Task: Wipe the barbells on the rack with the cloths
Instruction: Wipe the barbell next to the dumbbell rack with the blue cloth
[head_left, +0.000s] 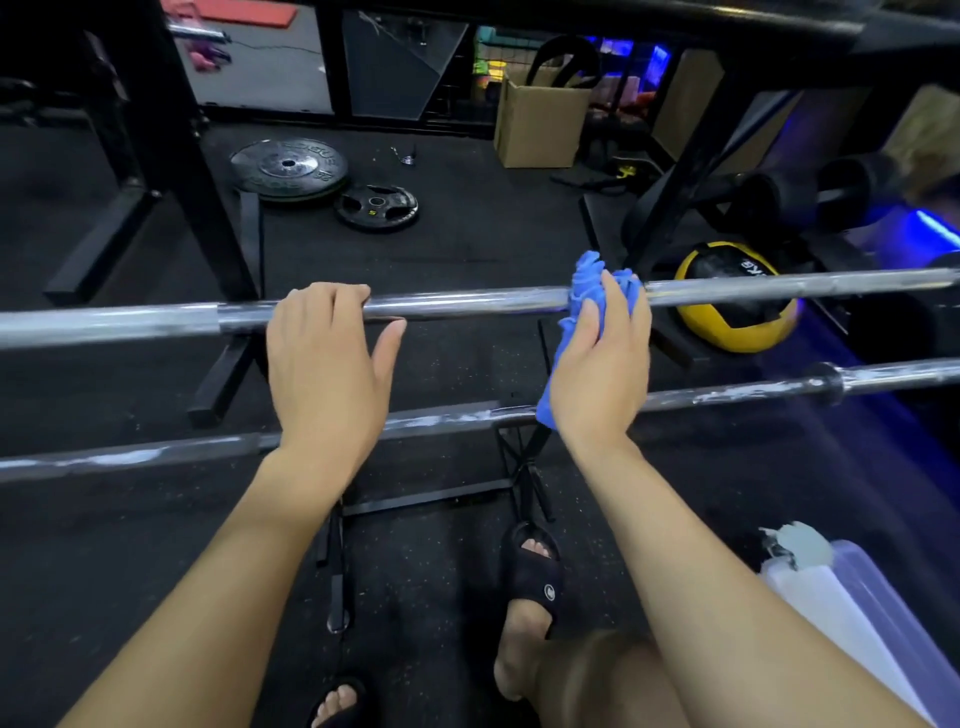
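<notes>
Two steel barbells run across the view. The upper barbell (467, 301) is shiny; the lower barbell (447, 423) carries white chalky smears. My left hand (324, 358) rests on the upper bar with its fingers curled over the top and the thumb held apart. My right hand (602, 364) grips a crumpled blue cloth (589, 283) wrapped around the upper bar, right of the left hand. A tail of the cloth hangs down past the lower bar. The black rack upright (176, 156) stands behind at the left.
Two weight plates (288, 166) lie on the black rubber floor beyond the bars. A yellow and black medicine ball (737, 322) sits at the right, a cardboard box (540, 122) farther back. My sandalled feet (530, 577) stand below, near a white bottle (810, 561) at lower right.
</notes>
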